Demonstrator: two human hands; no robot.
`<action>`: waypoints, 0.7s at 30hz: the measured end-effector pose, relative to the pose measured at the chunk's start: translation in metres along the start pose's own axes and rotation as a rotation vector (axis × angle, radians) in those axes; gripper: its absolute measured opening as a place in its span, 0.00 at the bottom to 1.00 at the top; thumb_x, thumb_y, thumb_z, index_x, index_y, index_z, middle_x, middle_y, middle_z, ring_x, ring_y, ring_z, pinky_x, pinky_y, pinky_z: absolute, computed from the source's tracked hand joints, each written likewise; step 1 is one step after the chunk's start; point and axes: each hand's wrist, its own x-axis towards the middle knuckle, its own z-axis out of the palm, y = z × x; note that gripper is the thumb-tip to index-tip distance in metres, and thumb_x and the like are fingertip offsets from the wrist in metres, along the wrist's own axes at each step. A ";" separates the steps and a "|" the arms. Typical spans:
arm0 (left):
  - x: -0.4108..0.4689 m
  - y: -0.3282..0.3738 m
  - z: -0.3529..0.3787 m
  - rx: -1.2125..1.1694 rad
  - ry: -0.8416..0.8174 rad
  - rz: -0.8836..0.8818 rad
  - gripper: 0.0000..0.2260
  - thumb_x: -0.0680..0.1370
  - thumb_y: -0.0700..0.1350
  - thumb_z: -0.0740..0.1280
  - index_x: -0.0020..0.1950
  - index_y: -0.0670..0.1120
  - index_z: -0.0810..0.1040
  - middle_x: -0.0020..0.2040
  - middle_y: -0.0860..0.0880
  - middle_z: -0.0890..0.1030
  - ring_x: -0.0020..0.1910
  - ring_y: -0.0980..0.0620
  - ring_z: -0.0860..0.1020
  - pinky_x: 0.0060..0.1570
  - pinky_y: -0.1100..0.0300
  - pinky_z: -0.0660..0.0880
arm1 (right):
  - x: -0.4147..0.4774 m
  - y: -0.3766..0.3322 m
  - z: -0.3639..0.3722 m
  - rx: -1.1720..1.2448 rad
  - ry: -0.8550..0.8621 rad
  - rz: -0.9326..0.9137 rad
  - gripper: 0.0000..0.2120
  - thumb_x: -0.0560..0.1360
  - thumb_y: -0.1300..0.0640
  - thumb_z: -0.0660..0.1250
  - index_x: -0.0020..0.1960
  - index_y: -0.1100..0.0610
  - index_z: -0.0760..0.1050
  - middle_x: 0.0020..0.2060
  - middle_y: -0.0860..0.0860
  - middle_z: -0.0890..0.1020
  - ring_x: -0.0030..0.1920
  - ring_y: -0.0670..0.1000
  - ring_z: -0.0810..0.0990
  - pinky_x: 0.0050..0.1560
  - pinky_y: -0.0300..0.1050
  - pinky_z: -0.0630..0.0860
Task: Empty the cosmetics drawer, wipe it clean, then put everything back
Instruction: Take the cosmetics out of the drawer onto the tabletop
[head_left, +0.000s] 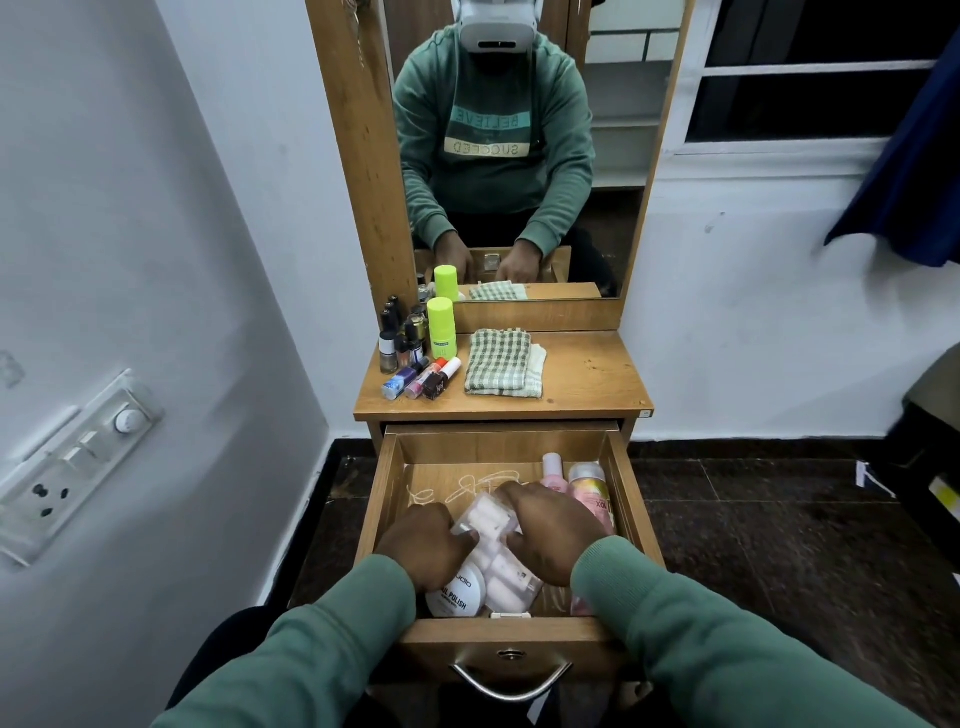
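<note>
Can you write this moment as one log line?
stage: emptying drawer | left hand, right hand: grip clear packet | inside: white tub, pink bottles | tabletop: nail polishes, checked cloth

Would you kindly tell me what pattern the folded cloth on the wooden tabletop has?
The folded cloth is green-and-cream checked, seen best in the head view.

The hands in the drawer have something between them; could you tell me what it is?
Head view: a clear packet of pink rolls lies between the left hand and right hand.

Left hand, right hand: fingers curled, gripping.
</note>
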 end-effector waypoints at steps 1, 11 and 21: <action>0.000 0.000 -0.001 -0.009 -0.002 -0.004 0.17 0.81 0.59 0.64 0.57 0.46 0.79 0.54 0.46 0.82 0.52 0.47 0.80 0.49 0.54 0.75 | 0.000 0.000 0.000 0.003 0.003 0.004 0.22 0.80 0.54 0.66 0.73 0.51 0.68 0.67 0.53 0.79 0.65 0.58 0.77 0.63 0.54 0.76; 0.000 0.006 -0.005 -0.103 0.009 -0.012 0.12 0.81 0.52 0.65 0.60 0.47 0.77 0.57 0.47 0.82 0.52 0.47 0.81 0.54 0.53 0.78 | 0.007 0.006 -0.006 0.261 0.050 0.089 0.17 0.80 0.58 0.68 0.68 0.52 0.75 0.57 0.51 0.82 0.57 0.54 0.80 0.55 0.47 0.76; -0.009 0.019 -0.011 -0.557 0.114 0.014 0.08 0.81 0.40 0.64 0.56 0.51 0.78 0.53 0.51 0.83 0.51 0.53 0.81 0.49 0.56 0.79 | 0.006 0.027 -0.022 0.796 0.180 0.212 0.09 0.77 0.61 0.74 0.55 0.51 0.83 0.42 0.49 0.86 0.44 0.49 0.84 0.49 0.49 0.83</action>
